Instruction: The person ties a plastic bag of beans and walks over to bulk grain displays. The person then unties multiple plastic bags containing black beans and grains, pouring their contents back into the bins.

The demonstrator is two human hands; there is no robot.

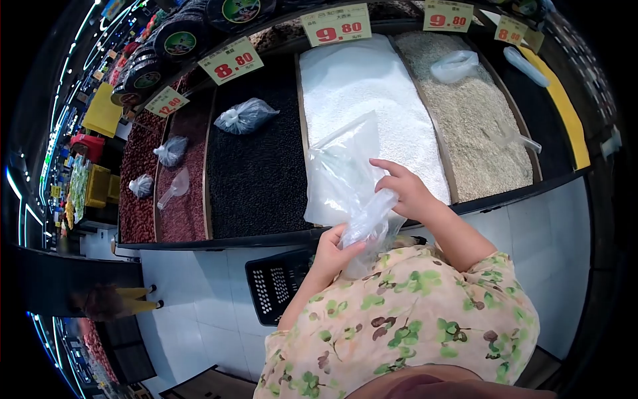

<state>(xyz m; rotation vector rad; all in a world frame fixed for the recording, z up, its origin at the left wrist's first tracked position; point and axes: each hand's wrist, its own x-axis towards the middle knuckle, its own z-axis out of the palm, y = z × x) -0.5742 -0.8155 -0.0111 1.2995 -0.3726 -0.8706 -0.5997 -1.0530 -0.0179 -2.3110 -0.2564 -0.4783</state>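
Observation:
A clear plastic bag (pixel 342 173) hangs before my body, its flat upper part spread over the front of the bin of small white grains (pixel 365 80). My left hand (pixel 332 251) pinches the bunched lower part of the bag, thumb on top. Around the gathered plastic at the bag's right side, my right hand (pixel 404 193) has its fingers curled, with the index finger pointing left along the bag. No contents can be made out through the plastic.
To the left lie bins of black beans (pixel 252 173) and reddish beans (pixel 141 153), with tied bags (pixel 246 116) and a clear scoop (pixel 175 188). Beige grains (pixel 465 126) fill the right bin. A black basket (pixel 272 286) stands on the floor. Price signs (pixel 335 25) line the back.

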